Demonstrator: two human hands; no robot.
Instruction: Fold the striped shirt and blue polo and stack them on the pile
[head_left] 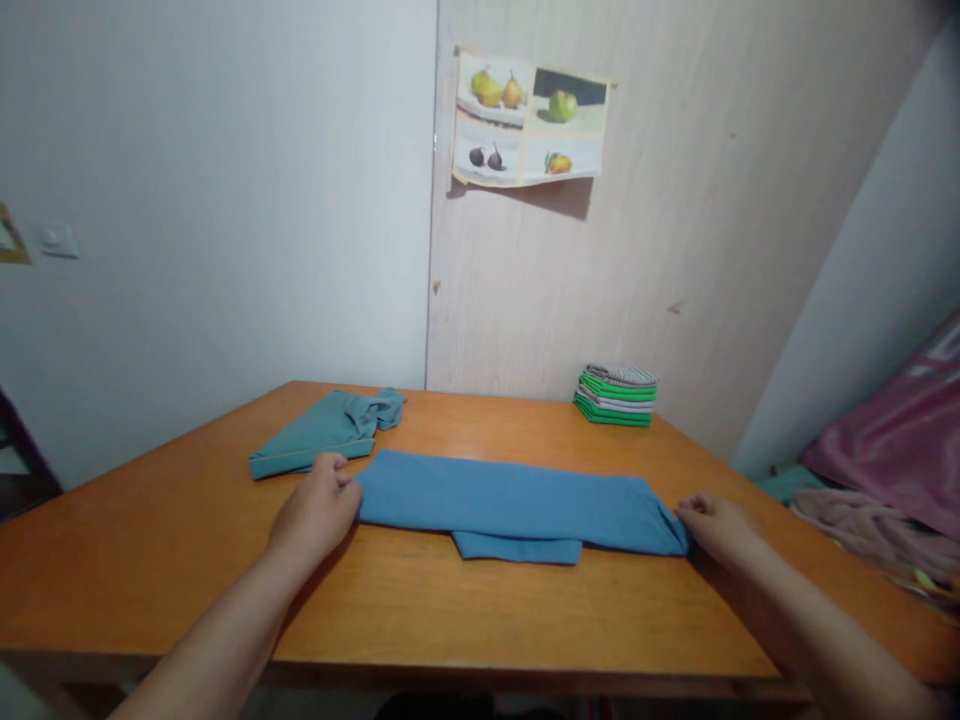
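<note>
A blue cloth [510, 500], folded into a long band, lies across the middle of the wooden table. From under its near edge a short flap of the same blue fabric sticks out. My left hand [319, 505] pinches the band's left end, fingers closed on the fabric. At the opposite end my right hand [716, 525] grips the right corner, where the cloth is bunched and creased. Beyond my left hand sits a teal folded cloth [315, 435] with a twisted, crumpled part at its far right.
A neat stack of green and striped folded cloths [616, 395] stands at the table's far right. The wooden table [525, 620] ends at a near edge in front of me. Pink and mauve fabrics [885, 470] lie to the right. A fruit picture sheet [529, 125] hangs on the wall.
</note>
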